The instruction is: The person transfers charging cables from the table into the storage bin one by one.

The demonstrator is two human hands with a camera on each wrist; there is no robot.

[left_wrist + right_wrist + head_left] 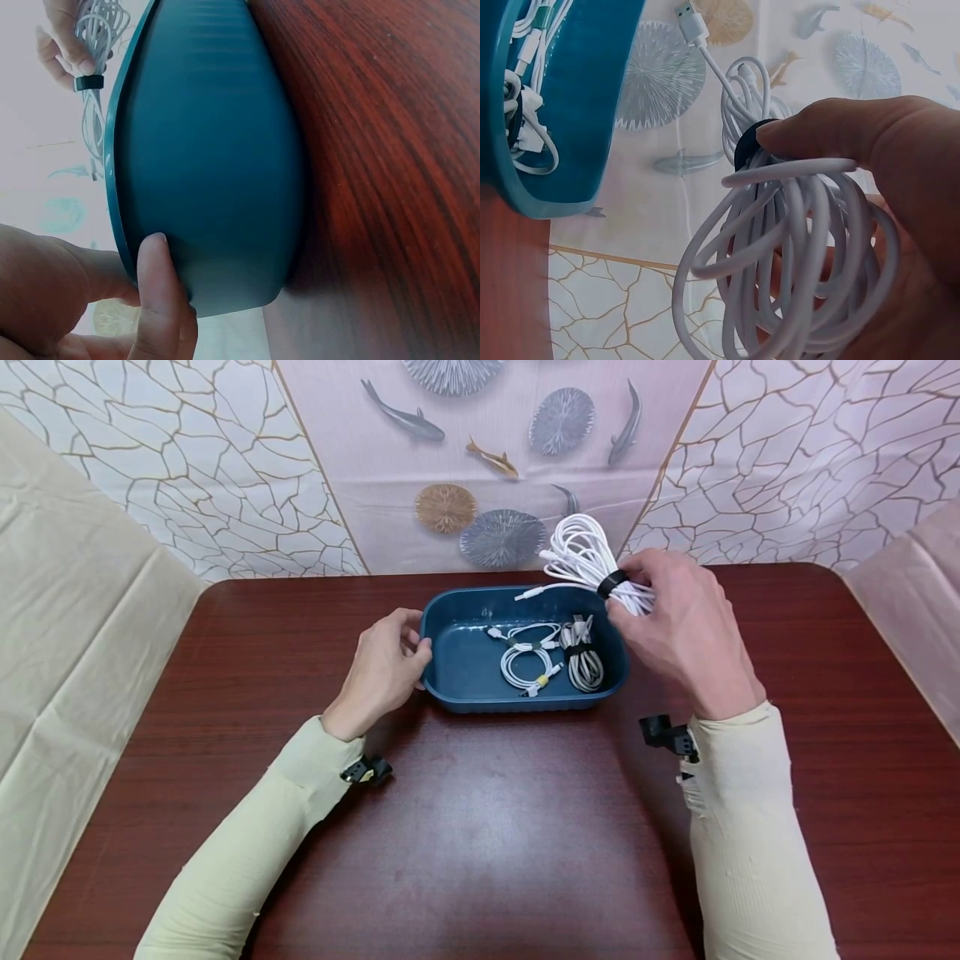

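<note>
My right hand (pixel 686 627) grips a thick bundle of white USB cable (pixel 581 552) above the right end of a blue plastic bin (pixel 457 702). A black strap (pixel 751 142) binds the bundle at its middle, under my thumb. Its USB plug (pixel 692 22) sticks out loose at one end. My left hand (pixel 386 664) holds the bin's left end, fingertips at the rim and on the outer wall. Inside the bin lie thin white coiled cables (pixel 517 668), one with a yellow tie, and a greyish-white cable bundle (pixel 583 656) with a black strap.
The bin stands near the back edge of a dark red-brown wooden table (pixel 487 827). Behind it hangs a patterned cloth (pixel 495 460), with plain beige cloth (pixel 67 693) along the left side. Each sleeve carries a small black wrist camera (pixel 366 770).
</note>
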